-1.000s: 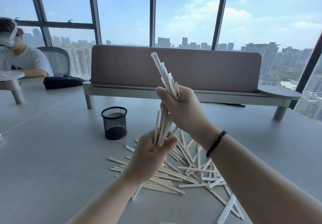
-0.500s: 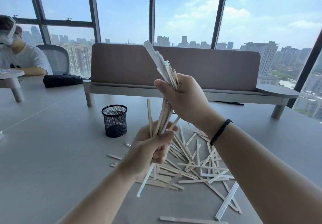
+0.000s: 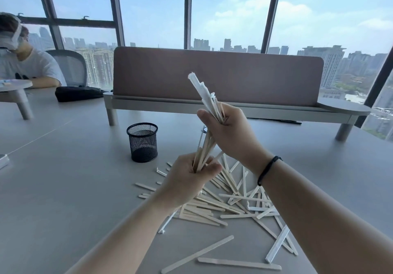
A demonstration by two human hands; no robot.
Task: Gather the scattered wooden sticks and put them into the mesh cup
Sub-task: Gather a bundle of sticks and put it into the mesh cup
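A grey table [image 3: 63, 199] has open surface along its whole left side and in front of the black mesh cup [image 3: 142, 142], whose open top has clear air above it. Toward the near right, scattered wooden sticks [image 3: 229, 201] cover the tabletop. Above that pile, the left hand [image 3: 189, 180] and right hand [image 3: 228, 133] grip an upright bundle of sticks [image 3: 209, 129], blocking the middle. A padded bench-like divider [image 3: 217, 77] walls off the far edge; a black pouch [image 3: 78, 93] lies at the far left.
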